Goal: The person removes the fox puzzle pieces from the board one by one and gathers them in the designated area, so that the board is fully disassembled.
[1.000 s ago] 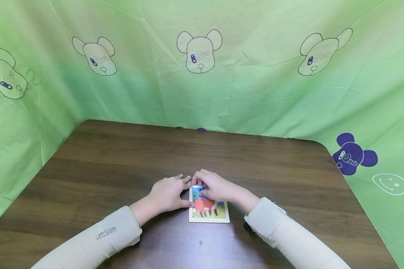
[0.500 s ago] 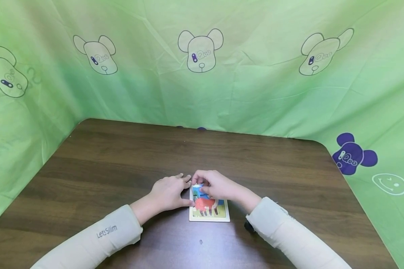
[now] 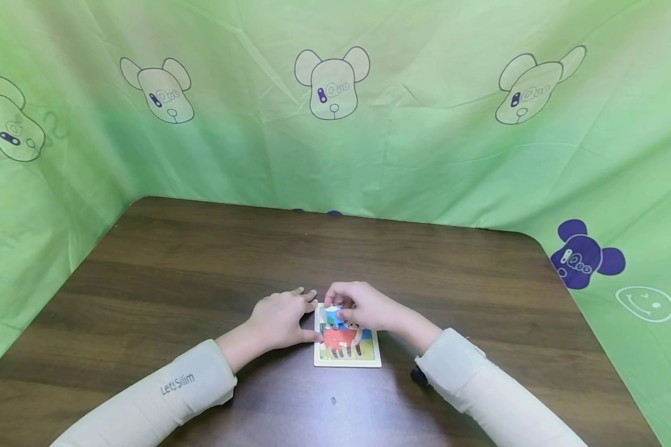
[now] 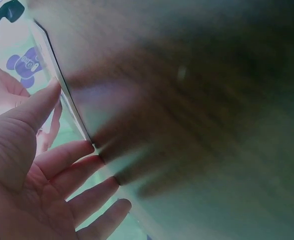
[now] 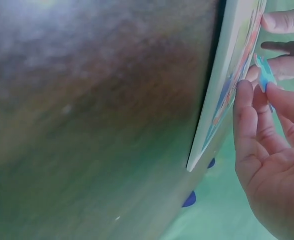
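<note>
Just now, the flat blue-and-green puzzle piece (image 3: pixel 333 317), pinched by the right hand (image 3: pixel 366 307), has been shifted rightward over the rectangular pale-framed picture puzzle (image 3: pixel 347 364), its left edge touched by the outspread left hand (image 3: pixel 279 320), so its upper-left corner seems vacated.

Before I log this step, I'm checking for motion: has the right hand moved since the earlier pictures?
Yes, in the head view the right hand has shifted slightly right relative to the puzzle board.

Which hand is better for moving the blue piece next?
Probably the right hand: it pinches the blue piece above the puzzle. The left hand holds no piece and touches the puzzle's left edge, so it seems better for steadying.
</note>
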The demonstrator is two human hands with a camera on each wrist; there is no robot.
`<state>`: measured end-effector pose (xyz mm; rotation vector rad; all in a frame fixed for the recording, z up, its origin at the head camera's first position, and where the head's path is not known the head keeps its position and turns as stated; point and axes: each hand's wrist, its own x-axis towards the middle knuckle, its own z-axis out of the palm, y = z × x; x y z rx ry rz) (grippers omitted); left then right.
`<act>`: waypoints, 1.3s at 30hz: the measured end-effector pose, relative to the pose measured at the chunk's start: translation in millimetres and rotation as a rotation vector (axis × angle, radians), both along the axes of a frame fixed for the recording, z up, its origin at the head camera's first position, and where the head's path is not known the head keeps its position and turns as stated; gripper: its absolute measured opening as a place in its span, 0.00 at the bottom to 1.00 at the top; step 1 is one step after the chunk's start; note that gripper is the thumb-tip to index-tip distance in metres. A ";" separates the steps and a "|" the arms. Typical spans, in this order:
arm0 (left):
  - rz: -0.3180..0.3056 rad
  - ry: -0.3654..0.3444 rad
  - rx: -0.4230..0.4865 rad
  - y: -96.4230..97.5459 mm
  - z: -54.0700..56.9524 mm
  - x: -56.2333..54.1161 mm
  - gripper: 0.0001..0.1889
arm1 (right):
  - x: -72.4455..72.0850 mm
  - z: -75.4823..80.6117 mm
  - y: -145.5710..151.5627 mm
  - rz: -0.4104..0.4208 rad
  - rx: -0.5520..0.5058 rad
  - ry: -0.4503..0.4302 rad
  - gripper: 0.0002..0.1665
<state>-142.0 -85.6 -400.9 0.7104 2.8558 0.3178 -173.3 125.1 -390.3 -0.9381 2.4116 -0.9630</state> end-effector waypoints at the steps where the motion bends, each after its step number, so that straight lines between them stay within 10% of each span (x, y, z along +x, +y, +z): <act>1: 0.001 -0.002 -0.001 0.0 -0.1 0.1 0.35 | 0.1 -0.1 1.0 -0.004 0.000 -0.003 0.12; 39: 0.008 -0.029 -0.030 0.9 -1.1 -0.4 0.36 | -15.1 -3.3 77.9 -0.162 -0.042 0.010 0.09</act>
